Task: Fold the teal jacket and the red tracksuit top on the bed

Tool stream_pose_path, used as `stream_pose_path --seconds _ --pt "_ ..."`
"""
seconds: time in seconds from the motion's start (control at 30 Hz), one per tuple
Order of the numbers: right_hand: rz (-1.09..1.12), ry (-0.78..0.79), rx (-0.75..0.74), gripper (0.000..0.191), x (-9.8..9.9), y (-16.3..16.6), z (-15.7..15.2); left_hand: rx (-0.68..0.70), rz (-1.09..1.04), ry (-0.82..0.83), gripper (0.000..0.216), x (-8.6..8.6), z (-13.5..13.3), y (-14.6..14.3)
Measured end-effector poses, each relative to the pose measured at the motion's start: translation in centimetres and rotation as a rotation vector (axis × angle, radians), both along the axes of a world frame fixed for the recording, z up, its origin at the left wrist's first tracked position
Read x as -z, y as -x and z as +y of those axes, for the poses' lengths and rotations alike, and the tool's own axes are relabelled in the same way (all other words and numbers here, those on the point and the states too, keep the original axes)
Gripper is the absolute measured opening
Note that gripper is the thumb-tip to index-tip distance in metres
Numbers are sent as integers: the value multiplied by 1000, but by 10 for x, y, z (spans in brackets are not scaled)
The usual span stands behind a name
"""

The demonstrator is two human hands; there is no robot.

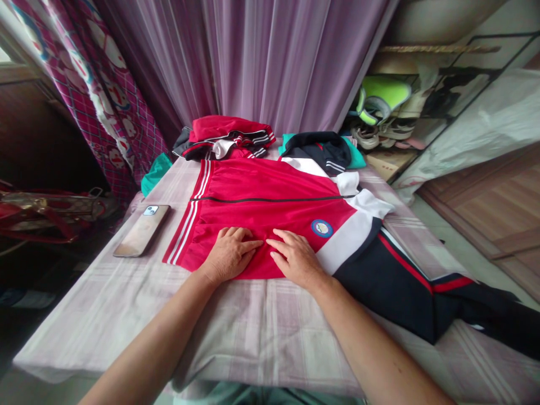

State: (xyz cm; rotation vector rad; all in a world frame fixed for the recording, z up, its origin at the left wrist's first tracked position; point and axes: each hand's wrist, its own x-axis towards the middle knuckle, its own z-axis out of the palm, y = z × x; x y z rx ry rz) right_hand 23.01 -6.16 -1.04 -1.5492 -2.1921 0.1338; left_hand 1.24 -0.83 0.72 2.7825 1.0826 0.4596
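Note:
A red, white and navy zip jacket [270, 183] lies spread out, its striped hem to the left and its white collar to the right. The black zipper runs across its front, and a round blue badge [322, 228] sits near the white panel. One navy sleeve with a red stripe stretches toward the right edge. My left hand [228, 253] rests on the red body nearer the hem, fingers extended. Flat on the same red cloth, my right hand [295, 259] lies with fingers apart, its fingertips close to those of my left hand. Neither hand grips the fabric.
The jacket is on a table with a checked cloth [105, 315]. A phone [142, 230] lies left of the hem. Behind are a red clothes pile [232, 132], navy and teal clothes [323, 147] and a purple curtain [270, 62]. A shoe rack [422, 112] stands at right.

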Motion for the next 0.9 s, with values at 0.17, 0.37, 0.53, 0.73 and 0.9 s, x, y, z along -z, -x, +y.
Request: stream_pose_path --seconds 0.17,0.37,0.53,0.73,0.9 --pt "-56 8 -20 38 -1 1 0 0 31 19 36 -2 0 -1" --pt "-86 27 -47 38 -5 3 1 5 -61 73 31 -2 5 4" --pt "-74 9 -44 37 -2 1 1 -141 -181 94 36 -5 20 41" --pt "-36 -39 -44 44 3 -1 -1 -395 -208 41 40 -2 32 84" --pt "-50 -53 -35 36 6 -1 0 -522 -146 -19 42 10 37 91"
